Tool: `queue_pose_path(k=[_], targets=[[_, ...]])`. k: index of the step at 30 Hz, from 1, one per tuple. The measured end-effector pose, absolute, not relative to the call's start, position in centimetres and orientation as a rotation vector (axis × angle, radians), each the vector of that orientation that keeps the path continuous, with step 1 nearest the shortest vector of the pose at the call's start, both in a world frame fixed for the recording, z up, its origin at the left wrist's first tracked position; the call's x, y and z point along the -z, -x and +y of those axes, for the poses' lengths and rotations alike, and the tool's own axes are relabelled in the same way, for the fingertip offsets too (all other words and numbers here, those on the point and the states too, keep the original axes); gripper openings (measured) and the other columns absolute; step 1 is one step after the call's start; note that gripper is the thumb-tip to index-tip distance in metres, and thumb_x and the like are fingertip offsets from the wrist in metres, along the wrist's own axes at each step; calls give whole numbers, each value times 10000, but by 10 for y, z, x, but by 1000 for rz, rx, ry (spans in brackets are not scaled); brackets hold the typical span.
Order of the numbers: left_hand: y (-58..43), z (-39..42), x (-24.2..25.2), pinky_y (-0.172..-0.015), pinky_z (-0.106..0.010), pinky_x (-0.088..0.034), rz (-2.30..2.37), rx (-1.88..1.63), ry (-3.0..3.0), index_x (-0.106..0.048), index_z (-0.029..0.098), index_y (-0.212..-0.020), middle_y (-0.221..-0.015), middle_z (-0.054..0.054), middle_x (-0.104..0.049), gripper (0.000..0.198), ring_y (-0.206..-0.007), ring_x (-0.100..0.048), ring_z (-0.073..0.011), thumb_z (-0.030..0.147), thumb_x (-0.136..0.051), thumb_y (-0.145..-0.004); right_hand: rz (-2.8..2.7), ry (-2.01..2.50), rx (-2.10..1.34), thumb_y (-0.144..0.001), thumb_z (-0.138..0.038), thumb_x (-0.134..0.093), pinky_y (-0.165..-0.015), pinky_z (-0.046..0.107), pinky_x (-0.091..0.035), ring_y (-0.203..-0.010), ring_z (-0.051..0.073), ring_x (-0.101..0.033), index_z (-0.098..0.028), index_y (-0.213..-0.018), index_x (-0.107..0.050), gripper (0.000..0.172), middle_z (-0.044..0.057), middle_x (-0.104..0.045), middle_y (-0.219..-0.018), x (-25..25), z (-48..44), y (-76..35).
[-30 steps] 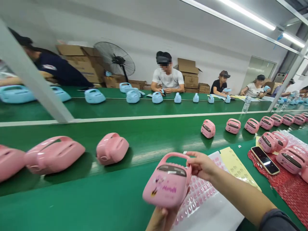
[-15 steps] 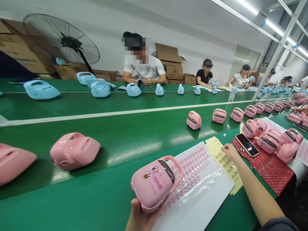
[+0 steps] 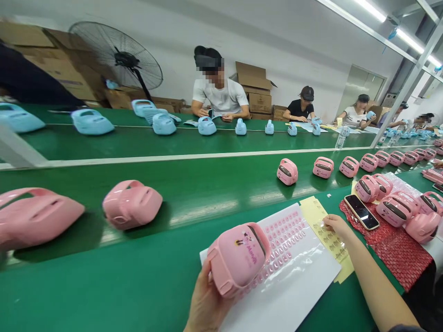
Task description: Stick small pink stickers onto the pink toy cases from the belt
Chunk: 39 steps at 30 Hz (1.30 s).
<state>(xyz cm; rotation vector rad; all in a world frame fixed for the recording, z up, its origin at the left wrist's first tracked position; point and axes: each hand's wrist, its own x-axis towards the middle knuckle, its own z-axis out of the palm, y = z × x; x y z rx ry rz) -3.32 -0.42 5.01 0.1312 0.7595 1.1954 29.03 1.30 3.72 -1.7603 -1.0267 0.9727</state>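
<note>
My left hand [image 3: 209, 295] grips a pink plastic case [image 3: 238, 260] from below. The case has a carry handle, a dark window and a printed cartoon mouse, and is held tilted above the table. Under it lies a white sheet with rows of pink stickers [image 3: 285, 233]. To the right, my right hand [image 3: 335, 226] is pinched over a yellow sticker sheet [image 3: 313, 210]. A small clear piece, which looks like a sticker, shows at its fingertips; its print cannot be made out.
Several pink cases [image 3: 323, 167] stand along the green belt [image 3: 207, 184]. A phone [image 3: 362, 212] and more pink cases rest on red bubble wrap [image 3: 401, 258] at right. Across the belt, people [image 3: 221, 97] work beside blue cases [image 3: 164, 124]. A water bottle [image 3: 342, 138] stands near the divider.
The case in my left hand has turned, showing more of its base and side. My right hand stays by the yellow sheet, its fingers slightly lower. The whole view has shifted.
</note>
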Motion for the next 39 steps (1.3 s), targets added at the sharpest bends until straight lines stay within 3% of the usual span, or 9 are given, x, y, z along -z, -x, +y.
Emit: queue_pose_path(k=[4,6,11,15,29,39], targets=[[26,-6,-45,-619,-283,-551,780,-1274,-275,-559,267,-1179,-849,-26,-737,822,-774,-665,-243,428,-819,-416,-996,1608,-1053,-536,-519,-586,-598,262,-380,-638,131,-475,-196,-578,-461,349,-13,-468,-637,-60,11,-273],[21,-7,-44,-600,-250,-544,812,-1308,-363,-578,273,-1150,-877,-24,-727,846,-843,-650,-253,466,-830,-365,-1028,1476,-1120,-546,-507,-615,-616,258,-380,-650,125,-470,-194,-595,-488,342,-17,-474,-655,-75,10,-247],[13,-8,-40,-679,-227,-530,867,-1405,-536,-583,317,-1119,-1174,-19,-612,708,-1119,-511,-271,488,-794,-466,-1288,1125,-1260,-615,-395,-651,-605,261,-368,-642,122,-455,-189,-599,-530,240,-16,-482,-676,-101,6,-167],[8,-9,-38,-766,-283,-518,872,-1433,-515,-557,319,-1143,-1294,-39,-515,697,-1148,-485,-282,486,-779,-504,-1449,1154,-1215,-634,-373,-630,-617,282,-375,-651,132,-454,-185,-580,-539,215,-11,-458,-697,-100,9,-135],[3,-14,-38,-760,-305,-516,884,-1462,-501,-546,303,-1123,-1284,-57,-519,640,-1082,-541,-274,500,-748,-549,-1425,1184,-1174,-639,-399,-625,-634,297,-391,-664,140,-453,-181,-581,-558,235,-2,-429,-734,-84,10,-127],[4,-16,-41,-759,-306,-517,879,-1452,-491,-526,296,-1150,-1256,-65,-536,675,-1068,-550,-273,509,-747,-548,-1495,1198,-1138,-668,-320,-580,-632,309,-406,-669,148,-452,-183,-597,-541,159,10,-424,-749,-86,8,-125]])
